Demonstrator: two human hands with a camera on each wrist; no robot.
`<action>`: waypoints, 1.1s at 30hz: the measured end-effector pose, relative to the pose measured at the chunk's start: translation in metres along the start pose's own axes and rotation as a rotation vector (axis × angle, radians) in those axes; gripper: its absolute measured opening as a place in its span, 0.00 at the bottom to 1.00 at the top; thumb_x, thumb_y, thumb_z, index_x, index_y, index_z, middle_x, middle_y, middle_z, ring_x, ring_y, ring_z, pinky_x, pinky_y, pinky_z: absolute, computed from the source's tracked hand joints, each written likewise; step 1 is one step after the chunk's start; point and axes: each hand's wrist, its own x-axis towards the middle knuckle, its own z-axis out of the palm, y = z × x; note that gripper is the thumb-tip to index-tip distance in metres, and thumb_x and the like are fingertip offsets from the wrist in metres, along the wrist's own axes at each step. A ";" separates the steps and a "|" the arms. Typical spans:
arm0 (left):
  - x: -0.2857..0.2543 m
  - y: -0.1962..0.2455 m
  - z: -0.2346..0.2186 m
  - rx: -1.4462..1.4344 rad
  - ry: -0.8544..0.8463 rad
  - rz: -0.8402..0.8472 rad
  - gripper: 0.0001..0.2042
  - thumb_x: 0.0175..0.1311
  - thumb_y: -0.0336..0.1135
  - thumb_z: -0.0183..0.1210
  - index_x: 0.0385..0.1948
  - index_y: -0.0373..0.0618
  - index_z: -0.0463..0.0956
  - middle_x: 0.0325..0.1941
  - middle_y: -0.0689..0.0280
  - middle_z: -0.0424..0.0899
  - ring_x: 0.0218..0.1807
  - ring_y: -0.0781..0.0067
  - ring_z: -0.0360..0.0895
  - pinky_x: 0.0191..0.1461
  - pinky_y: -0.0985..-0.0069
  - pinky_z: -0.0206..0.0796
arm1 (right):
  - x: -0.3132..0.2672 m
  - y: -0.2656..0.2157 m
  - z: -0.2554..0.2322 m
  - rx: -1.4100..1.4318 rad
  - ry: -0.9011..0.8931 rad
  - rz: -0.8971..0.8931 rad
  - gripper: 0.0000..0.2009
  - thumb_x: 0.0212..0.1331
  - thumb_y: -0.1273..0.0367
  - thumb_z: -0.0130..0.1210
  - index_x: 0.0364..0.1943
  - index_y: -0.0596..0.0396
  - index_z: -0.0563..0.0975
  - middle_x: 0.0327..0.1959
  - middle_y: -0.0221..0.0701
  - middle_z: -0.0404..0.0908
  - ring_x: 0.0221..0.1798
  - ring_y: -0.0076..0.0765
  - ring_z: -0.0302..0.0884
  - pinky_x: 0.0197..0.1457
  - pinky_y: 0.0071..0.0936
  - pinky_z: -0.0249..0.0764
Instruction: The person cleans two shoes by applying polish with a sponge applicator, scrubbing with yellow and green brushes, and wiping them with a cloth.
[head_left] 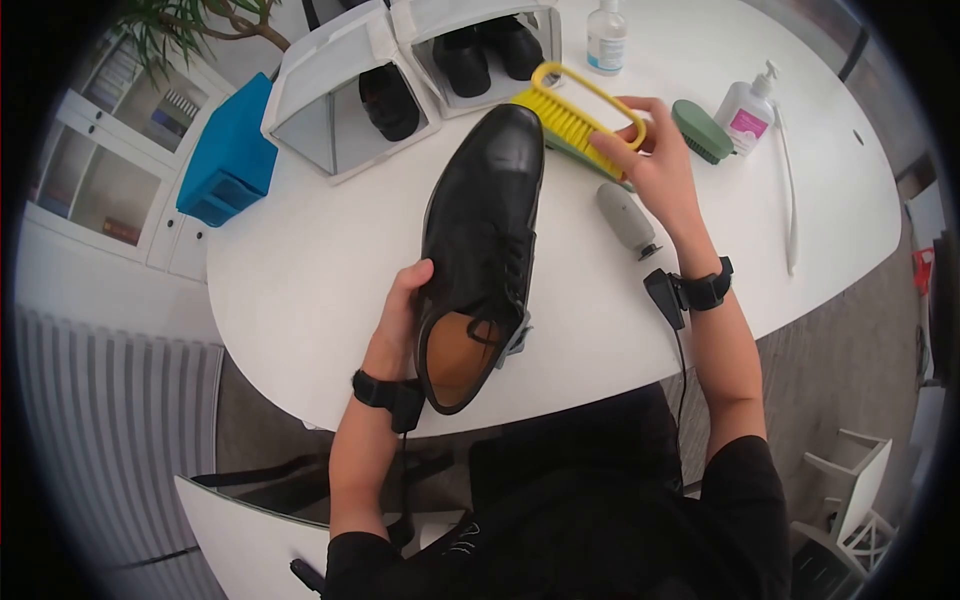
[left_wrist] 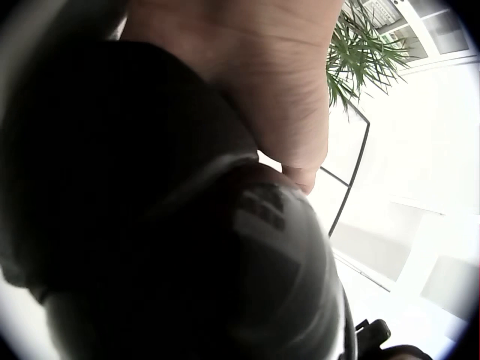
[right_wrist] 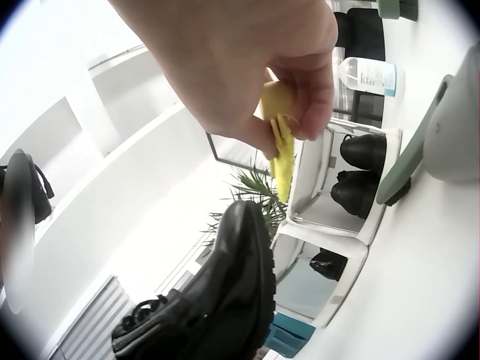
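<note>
A black leather lace-up shoe (head_left: pixel 480 190), tan inside, is held over the white table with its toe pointing away. My left hand (head_left: pixel 398 305) grips its side near the heel, thumb on the upper; the other fingers are hidden under the shoe. Seen from the left wrist, that hand (left_wrist: pixel 247 67) lies against the dark shoe (left_wrist: pixel 289 262). Between thumb and fingers my right hand (head_left: pixel 660 165) pinches a yellow brush (head_left: pixel 570 122) with a looped handle, just right of the toe. The right wrist view shows the brush (right_wrist: pixel 283 169) edge-on, above the shoe's toe (right_wrist: pixel 240 232).
Two white shoe boxes (head_left: pixel 345 170) with black shoes inside stand behind, beside a blue container (head_left: pixel 228 150). A long green brush (head_left: pixel 570 153) lies under the yellow one. A grey device (head_left: pixel 625 217), green oval brush (head_left: pixel 700 130), pump bottle (head_left: pixel 745 115) and clear bottle (head_left: pixel 606 40) are right.
</note>
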 end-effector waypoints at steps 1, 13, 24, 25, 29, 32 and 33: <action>-0.001 0.000 0.000 -0.072 0.008 -0.014 0.39 0.69 0.56 0.59 0.71 0.30 0.67 0.68 0.48 0.80 0.62 0.56 0.84 0.69 0.63 0.75 | 0.000 0.000 0.002 0.101 0.061 -0.073 0.27 0.64 0.67 0.71 0.64 0.57 0.74 0.33 0.29 0.82 0.36 0.23 0.82 0.37 0.23 0.79; -0.002 -0.003 0.016 -0.251 0.142 -0.077 0.37 0.79 0.64 0.44 0.73 0.39 0.68 0.66 0.51 0.81 0.60 0.57 0.84 0.62 0.59 0.80 | -0.028 -0.017 0.030 0.037 -0.232 -0.362 0.25 0.65 0.70 0.70 0.64 0.54 0.72 0.39 0.33 0.83 0.35 0.25 0.82 0.38 0.23 0.79; 0.019 -0.008 -0.009 -0.274 -0.280 0.005 0.42 0.79 0.68 0.35 0.71 0.31 0.66 0.56 0.38 0.79 0.36 0.45 0.87 0.44 0.54 0.82 | 0.002 0.009 0.006 0.222 0.017 -0.066 0.28 0.63 0.67 0.72 0.64 0.56 0.72 0.39 0.32 0.83 0.41 0.26 0.83 0.45 0.26 0.80; 0.020 -0.007 -0.012 -0.309 -0.342 0.023 0.42 0.79 0.69 0.34 0.72 0.33 0.66 0.59 0.37 0.80 0.39 0.43 0.88 0.45 0.54 0.84 | -0.005 0.001 0.010 0.349 -0.061 -0.065 0.28 0.63 0.67 0.72 0.64 0.56 0.71 0.40 0.32 0.83 0.41 0.27 0.83 0.45 0.26 0.81; 0.013 -0.001 -0.011 -0.311 -0.254 0.058 0.37 0.81 0.59 0.49 0.75 0.31 0.61 0.61 0.38 0.75 0.42 0.42 0.86 0.60 0.46 0.79 | -0.039 -0.019 0.041 0.493 -0.313 -0.056 0.28 0.64 0.68 0.72 0.63 0.56 0.69 0.41 0.32 0.83 0.42 0.27 0.84 0.47 0.25 0.82; 0.009 -0.008 -0.023 -0.305 -0.331 0.093 0.37 0.78 0.52 0.57 0.75 0.30 0.60 0.63 0.39 0.74 0.46 0.44 0.85 0.66 0.46 0.77 | -0.044 -0.019 0.047 0.349 -0.249 -0.127 0.28 0.64 0.67 0.72 0.61 0.57 0.67 0.39 0.34 0.83 0.40 0.27 0.84 0.47 0.26 0.83; 0.010 -0.010 -0.027 -0.323 -0.363 0.101 0.37 0.77 0.51 0.58 0.75 0.29 0.60 0.63 0.39 0.74 0.46 0.44 0.85 0.67 0.46 0.76 | -0.041 -0.017 0.047 0.219 -0.181 -0.196 0.28 0.64 0.67 0.72 0.61 0.57 0.67 0.38 0.34 0.83 0.40 0.27 0.84 0.47 0.26 0.83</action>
